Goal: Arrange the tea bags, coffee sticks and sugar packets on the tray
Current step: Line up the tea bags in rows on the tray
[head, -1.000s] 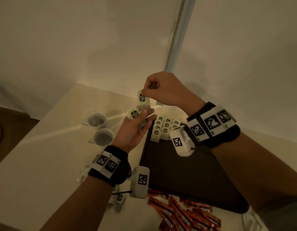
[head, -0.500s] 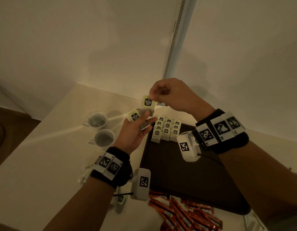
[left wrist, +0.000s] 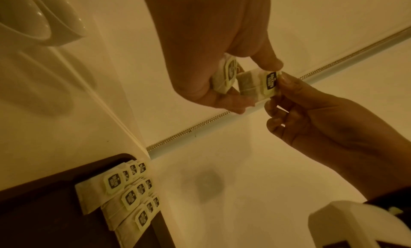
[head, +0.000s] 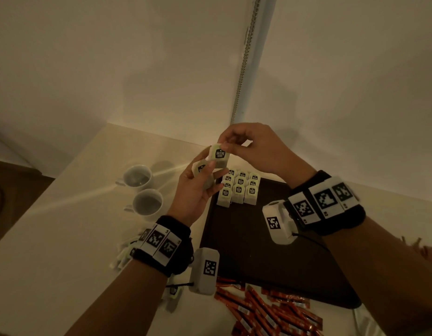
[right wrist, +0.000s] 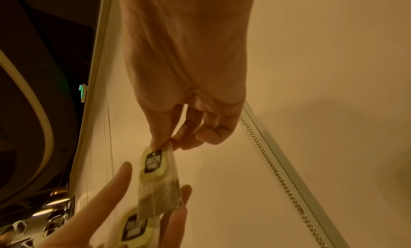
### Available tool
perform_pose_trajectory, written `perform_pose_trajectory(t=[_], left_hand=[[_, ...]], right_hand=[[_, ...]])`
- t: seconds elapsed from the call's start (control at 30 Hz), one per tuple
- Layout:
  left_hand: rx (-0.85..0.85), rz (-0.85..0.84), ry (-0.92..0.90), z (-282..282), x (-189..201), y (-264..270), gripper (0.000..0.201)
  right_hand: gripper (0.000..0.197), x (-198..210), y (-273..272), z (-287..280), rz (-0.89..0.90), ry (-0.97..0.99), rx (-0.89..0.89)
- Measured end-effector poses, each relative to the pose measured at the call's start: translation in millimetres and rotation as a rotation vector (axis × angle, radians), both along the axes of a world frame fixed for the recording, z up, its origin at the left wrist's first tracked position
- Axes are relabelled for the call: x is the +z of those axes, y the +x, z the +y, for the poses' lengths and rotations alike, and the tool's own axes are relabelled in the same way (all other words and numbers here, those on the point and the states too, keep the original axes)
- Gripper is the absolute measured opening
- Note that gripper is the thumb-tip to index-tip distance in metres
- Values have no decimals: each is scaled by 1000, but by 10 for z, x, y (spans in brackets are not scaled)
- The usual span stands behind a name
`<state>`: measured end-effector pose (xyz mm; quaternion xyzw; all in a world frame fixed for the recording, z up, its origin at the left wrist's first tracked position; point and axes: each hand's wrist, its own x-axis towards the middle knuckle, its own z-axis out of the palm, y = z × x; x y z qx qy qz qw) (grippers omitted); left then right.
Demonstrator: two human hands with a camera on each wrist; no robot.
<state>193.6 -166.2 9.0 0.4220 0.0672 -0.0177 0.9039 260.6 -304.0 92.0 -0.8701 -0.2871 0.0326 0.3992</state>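
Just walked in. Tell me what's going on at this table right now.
A person is sorting tea bags onto a dark tray. The right hand pinches one tea bag by its top edge, lifting it from the left hand, which holds another tea bag. Three neat rows of tea bags already lie at the tray's far corner. Red coffee sticks sit piled on the table off the tray, and two white cups stand to the left.

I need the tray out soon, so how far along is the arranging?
Done: rows of tea bags sit at the far corner of the tray. In hand: the right hand pinches one tea bag; the left hand holds another. Left: the coffee sticks and some loose tea bags lie off the tray.
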Motion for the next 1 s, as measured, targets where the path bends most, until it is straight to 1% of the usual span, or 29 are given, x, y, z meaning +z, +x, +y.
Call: perform_pose_trajectory(t=[0.03, 0.1, 0.13, 0.23, 0.33, 0.4, 0.5, 0.57, 0.63, 0.7, 0.8, 1.0], left_hand=[[24, -12, 29, 3, 17, 9, 26], [71, -20, 82, 10, 46, 39, 10], [87, -15, 105, 9, 51, 53, 8], [96, 13, 100, 15, 65, 59, 17], [24, -19, 46, 1, 22, 33, 29], [-10, -13, 38, -20, -3, 13, 29], [-30, 7, 52, -54, -19, 2, 22], [-43, 15, 55, -69, -45, 2, 22], [-53, 43, 41, -64, -77, -7, 25], [-30, 112, -4, -3, -124, -15, 30], [28, 157, -31, 166, -209, 2, 34], [11, 146, 28, 341, -134, 96, 39]], right_hand=[[8, 6, -8, -4, -12, -26, 13], [7, 15, -18, -6, -29, -46, 19], [8, 18, -16, -8, -37, -42, 10], [10, 30, -4, -11, -67, -20, -34], [7, 49, -15, -7, -71, -29, -35], [5, 54, -30, 10, -70, -23, -37], [3, 44, -37, 29, -66, -15, -56], [3, 28, -35, 23, -61, -12, -72], [3, 5, -29, -16, -45, 10, -103], [2, -49, -19, -99, -11, 28, -133], [5, -288, -5, -272, 101, -49, -137], [16, -1219, 21, -465, 441, -301, -177]])
